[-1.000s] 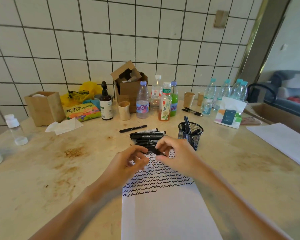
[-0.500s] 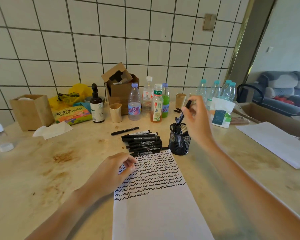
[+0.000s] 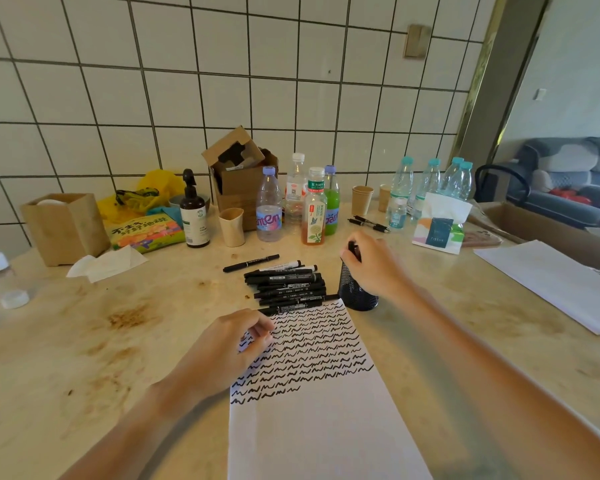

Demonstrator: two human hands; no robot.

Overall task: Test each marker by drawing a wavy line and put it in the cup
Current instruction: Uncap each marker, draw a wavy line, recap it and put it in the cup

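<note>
A white sheet of paper (image 3: 323, 424) lies in front of me, its upper half filled with rows of black wavy lines. Several black markers (image 3: 286, 287) lie in a pile just beyond its top edge, and one more marker (image 3: 250, 263) lies apart behind them. A black mesh cup (image 3: 355, 296) stands right of the pile. My right hand (image 3: 374, 263) is over the cup's mouth, its fingers curled round the top of a black marker (image 3: 353, 250) that goes down into the cup. My left hand (image 3: 227, 348) rests on the paper's left edge with fingers loosely curled, holding nothing.
Along the tiled wall stand drink bottles (image 3: 314, 211), a pump bottle (image 3: 194, 216), paper cups (image 3: 362, 199), a cardboard box (image 3: 241, 174), a tissue pack (image 3: 439, 226) and a wooden box (image 3: 65, 226). Two pens (image 3: 369, 223) lie behind the cup. Another white sheet (image 3: 558, 282) lies at the right.
My right hand carried a marker from the paper up over the mesh cup and has lowered it into the cup. My left hand stayed on the paper's left edge.
</note>
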